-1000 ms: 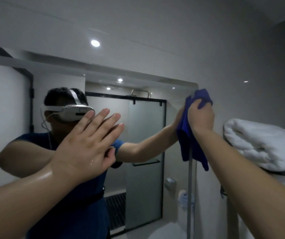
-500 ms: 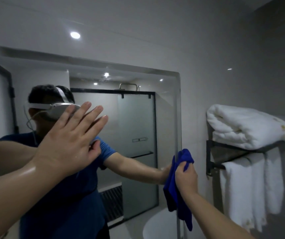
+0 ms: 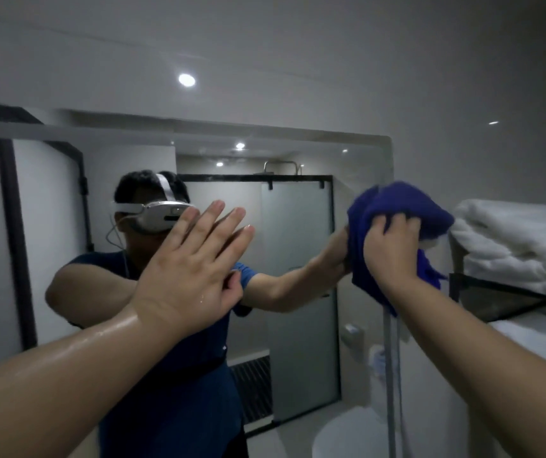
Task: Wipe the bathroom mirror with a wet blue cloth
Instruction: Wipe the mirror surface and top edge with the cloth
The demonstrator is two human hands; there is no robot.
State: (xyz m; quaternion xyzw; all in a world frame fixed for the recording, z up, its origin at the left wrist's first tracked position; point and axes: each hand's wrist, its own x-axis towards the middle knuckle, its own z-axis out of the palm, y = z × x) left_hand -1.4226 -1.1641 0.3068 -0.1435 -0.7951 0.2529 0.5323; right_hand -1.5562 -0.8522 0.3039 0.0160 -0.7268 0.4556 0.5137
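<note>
The bathroom mirror (image 3: pixel 291 226) fills the wall ahead, its right edge running down at the right of centre. My right hand (image 3: pixel 392 249) grips a bunched blue cloth (image 3: pixel 394 201) and holds it against the mirror's right edge, about halfway up. The cloth hangs down below my wrist. My left hand (image 3: pixel 192 269) lies flat on the glass with fingers straight and together, wet on the back and forearm. The mirror reflects a person in a blue shirt wearing a headset.
A dark wall rack (image 3: pixel 496 292) to the right of the mirror carries folded white towels (image 3: pixel 516 246), very near the cloth. A white basin (image 3: pixel 347 438) sits low under the mirror edge. The reflection shows a frosted shower door (image 3: pixel 298 292).
My right hand with the cloth went down the mirror's right edge, then back up to mid-height. My left hand stayed flat on the glass.
</note>
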